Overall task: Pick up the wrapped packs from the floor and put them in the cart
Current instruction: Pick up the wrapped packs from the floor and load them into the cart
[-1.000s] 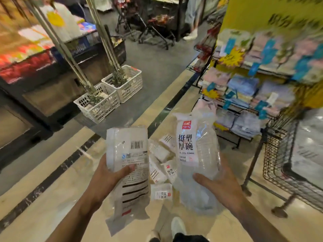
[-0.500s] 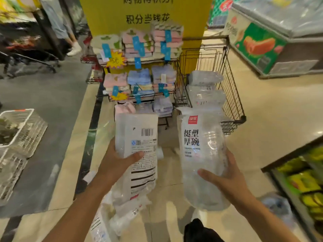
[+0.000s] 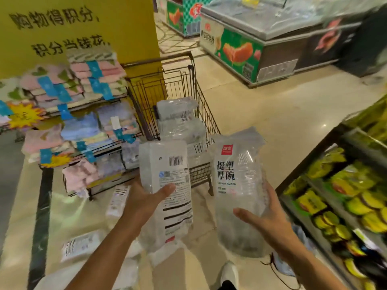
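Obs., from beside the aisle. Largest first: the chest freezers [image 3: 272,45] run along 1–2 o'clock, the yellow sign pillar [image 3: 83,28] stands at 11, and the towel rack [image 3: 79,122] sits below it at 9–10.

A second ago the view faced the floor pile and the crates across the aisle; the wire cart [image 3: 188,84] was only at the right edge. Now the cart is dead ahead at 12 o'clock, already carrying several clear wrapped packs [image 3: 180,120]. The person has turned toward it with both loads.

Left hand [image 3: 144,201]: thumb across the face, fingers curled behind, gripping the barcode-side pack [image 3: 167,185] upright. Right hand [image 3: 270,216]: thumb in front, fingers wrapped round the far side, holding the red-label pack [image 3: 236,185] upright. Both packs are in the air, just short of the cart's near edge, not yet over the basket.

Packs on the floor [image 3: 81,245] remain at 7–8 o'clock, beside the left forearm.

Judgement: the carry is nearly done; release into the cart comes next, then a return for the rest.
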A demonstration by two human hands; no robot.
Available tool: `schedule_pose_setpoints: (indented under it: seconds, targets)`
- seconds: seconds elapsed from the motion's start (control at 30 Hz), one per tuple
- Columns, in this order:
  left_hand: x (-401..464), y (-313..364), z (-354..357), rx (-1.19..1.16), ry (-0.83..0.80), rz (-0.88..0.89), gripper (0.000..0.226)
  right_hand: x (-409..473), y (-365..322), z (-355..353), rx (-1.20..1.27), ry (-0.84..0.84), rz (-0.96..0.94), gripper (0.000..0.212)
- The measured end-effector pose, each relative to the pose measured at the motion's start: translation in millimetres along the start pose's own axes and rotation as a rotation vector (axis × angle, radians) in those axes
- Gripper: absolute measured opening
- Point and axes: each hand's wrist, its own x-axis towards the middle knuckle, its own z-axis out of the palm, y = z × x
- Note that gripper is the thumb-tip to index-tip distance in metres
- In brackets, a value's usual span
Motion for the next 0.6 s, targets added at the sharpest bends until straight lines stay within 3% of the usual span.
schedule_pose_setpoints:
  seconds: [0.07, 0.13, 0.2, 0.37, 0.5, 0.6]
  targets:
    - [21.8, 11.2, 28.0, -0.010, 0.001, 0.004, 0.056, 36.9, -3.3, -23.4, -0.043, -0.015, -0.018, 0.116]
    - [43.8, 17.6, 49.9, -0.033, 0.042, -0.009, 0.093, 74.7, -8.1, -41.1, -0.063, -0.020, -0.028, 0.112]
    - [64.2, 21.3, 64.3, -0.047, 0.072, -0.045, 0.107, 109.1, -16.1, -51.3, -0.090, -0.049, -0.019, 0.112]
    - [119.0, 24.6, 87.8, -0.100, 0.165, -0.133, 0.083, 203.5, -31.9, -49.1, -0.129, -0.158, -0.009, 0.113]
    - [179.4, 28.7, 102.1, -0.166, 0.297, -0.196, 0.051, 287.2, -50.4, -25.3, -0.213, -0.229, -0.036, 0.118]
    - [223.9, 22.1, 106.0, -0.256, 0.337, -0.235, 0.062, 349.8, -61.4, -5.6, -0.253, -0.309, -0.056, 0.104]
